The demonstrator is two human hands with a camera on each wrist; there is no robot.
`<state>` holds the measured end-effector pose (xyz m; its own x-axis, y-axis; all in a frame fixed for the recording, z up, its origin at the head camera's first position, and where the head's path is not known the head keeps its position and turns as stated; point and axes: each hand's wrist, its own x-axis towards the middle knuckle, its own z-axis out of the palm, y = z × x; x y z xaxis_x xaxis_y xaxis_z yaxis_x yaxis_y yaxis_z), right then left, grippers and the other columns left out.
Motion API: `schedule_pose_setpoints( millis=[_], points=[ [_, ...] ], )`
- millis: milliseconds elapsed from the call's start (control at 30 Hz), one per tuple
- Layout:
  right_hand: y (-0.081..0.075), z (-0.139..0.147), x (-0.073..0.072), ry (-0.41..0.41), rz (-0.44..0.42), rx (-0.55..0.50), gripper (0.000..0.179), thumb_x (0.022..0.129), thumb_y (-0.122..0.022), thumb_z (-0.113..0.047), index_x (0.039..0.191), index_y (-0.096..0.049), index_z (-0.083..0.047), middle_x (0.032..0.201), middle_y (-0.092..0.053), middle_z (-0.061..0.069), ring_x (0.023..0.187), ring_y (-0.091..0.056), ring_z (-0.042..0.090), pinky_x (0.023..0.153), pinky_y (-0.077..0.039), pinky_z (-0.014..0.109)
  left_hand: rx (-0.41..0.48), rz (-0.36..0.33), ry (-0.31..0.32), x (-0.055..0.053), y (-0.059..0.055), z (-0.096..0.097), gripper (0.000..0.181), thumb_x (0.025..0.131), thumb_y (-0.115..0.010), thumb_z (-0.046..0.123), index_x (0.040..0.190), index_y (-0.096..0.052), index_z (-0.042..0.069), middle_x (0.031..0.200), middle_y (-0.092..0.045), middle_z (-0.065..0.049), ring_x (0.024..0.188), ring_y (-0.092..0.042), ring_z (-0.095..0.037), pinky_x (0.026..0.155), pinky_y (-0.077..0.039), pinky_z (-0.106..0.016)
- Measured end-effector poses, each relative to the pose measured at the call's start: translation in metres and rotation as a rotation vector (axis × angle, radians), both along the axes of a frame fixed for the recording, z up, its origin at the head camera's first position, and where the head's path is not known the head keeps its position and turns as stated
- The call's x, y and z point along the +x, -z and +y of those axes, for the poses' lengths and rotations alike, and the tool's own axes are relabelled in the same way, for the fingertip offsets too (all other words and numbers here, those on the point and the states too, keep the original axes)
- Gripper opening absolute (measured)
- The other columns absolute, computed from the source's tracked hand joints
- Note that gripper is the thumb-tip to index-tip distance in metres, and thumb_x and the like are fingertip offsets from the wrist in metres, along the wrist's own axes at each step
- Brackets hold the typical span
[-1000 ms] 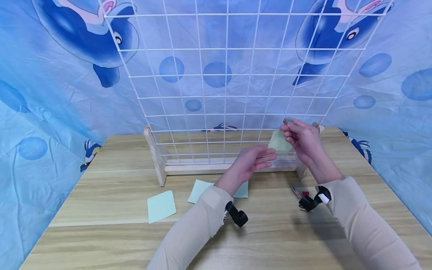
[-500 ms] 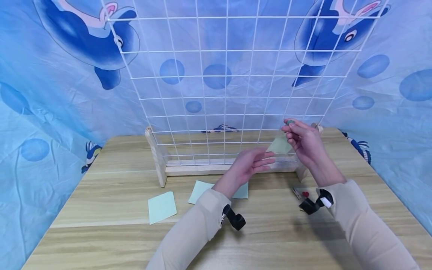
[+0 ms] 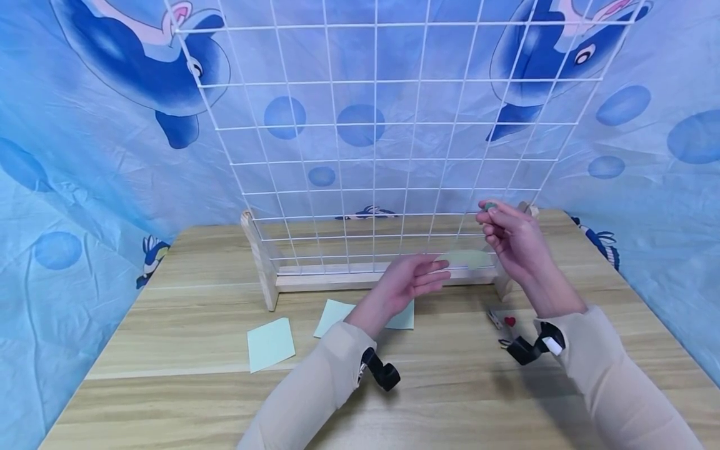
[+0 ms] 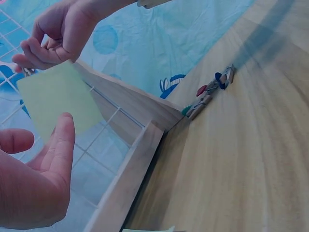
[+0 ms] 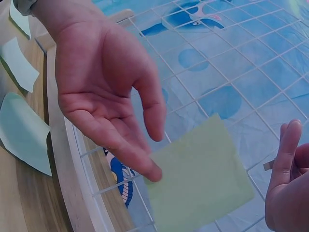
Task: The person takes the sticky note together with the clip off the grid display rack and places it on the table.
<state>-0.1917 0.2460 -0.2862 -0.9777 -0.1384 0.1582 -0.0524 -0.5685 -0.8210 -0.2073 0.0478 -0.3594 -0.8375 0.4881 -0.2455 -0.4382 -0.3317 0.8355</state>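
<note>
My left hand [image 3: 402, 284] has its fingers extended, with the fingertips at the left edge of a pale green paper square [image 5: 200, 179]. In the left wrist view its thumb stands away from the paper. Up to the right, my right hand [image 3: 514, 240] pinches a small clothespin [image 5: 269, 166] with a green decoration [image 3: 490, 206] on top; most of the clip is hidden by the fingers. From the head the paper looks narrow and tilted, below and left of the right hand. Both hands are in front of the white wire grid [image 3: 375, 159].
A paper square [image 3: 271, 345] lies at the left of the wooden table [image 3: 439, 400]; more paper [image 3: 400, 316] is partly behind the left forearm. Decorated clothespins [image 4: 199, 105] lie at the right. The grid stands on a wooden base [image 3: 326, 282].
The paper has tipped and dropped a little, away from the right hand. My right hand has shifted slightly right with the clothespin. My left hand has moved slightly left and down.
</note>
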Motion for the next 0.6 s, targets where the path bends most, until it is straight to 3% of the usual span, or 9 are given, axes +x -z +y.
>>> schedule_pose_setpoints(
  millis=[167, 400, 600],
  points=[
    [0.002, 0.002, 0.003, -0.005, 0.001, -0.007, 0.016, 0.099, -0.049, -0.002, 0.102, -0.065, 0.000, 0.081, -0.070, 0.006, 0.063, -0.060, 0.009, 0.055, -0.052, 0.014, 0.025, -0.028, 0.017, 0.004, 0.005, -0.004, 0.033, 0.099, -0.049, 0.015, 0.127, -0.056, -0.002, 0.133, -0.054, -0.025, 0.116, -0.059, -0.032, 0.102, -0.044, -0.044],
    [0.008, 0.008, 0.009, -0.008, -0.017, -0.006, 0.018, 0.100, -0.047, -0.001, 0.101, -0.065, 0.000, 0.080, -0.070, 0.006, 0.063, -0.060, 0.009, 0.054, -0.052, 0.014, 0.029, -0.056, 0.026, 0.009, 0.009, -0.009, 0.032, 0.099, -0.048, 0.015, 0.127, -0.055, 0.000, 0.126, -0.061, -0.019, 0.118, -0.057, -0.033, 0.099, -0.047, -0.042],
    [0.020, 0.017, 0.018, -0.050, -0.047, -0.009, 0.020, 0.101, -0.044, -0.002, 0.107, -0.062, 0.000, 0.083, -0.070, 0.006, 0.066, -0.060, 0.009, 0.057, -0.052, 0.014, 0.013, -0.053, 0.032, 0.010, 0.015, -0.011, 0.035, 0.100, -0.047, 0.014, 0.129, -0.052, -0.004, 0.131, -0.055, -0.024, 0.121, -0.054, -0.035, 0.107, -0.038, -0.048]
  ],
)
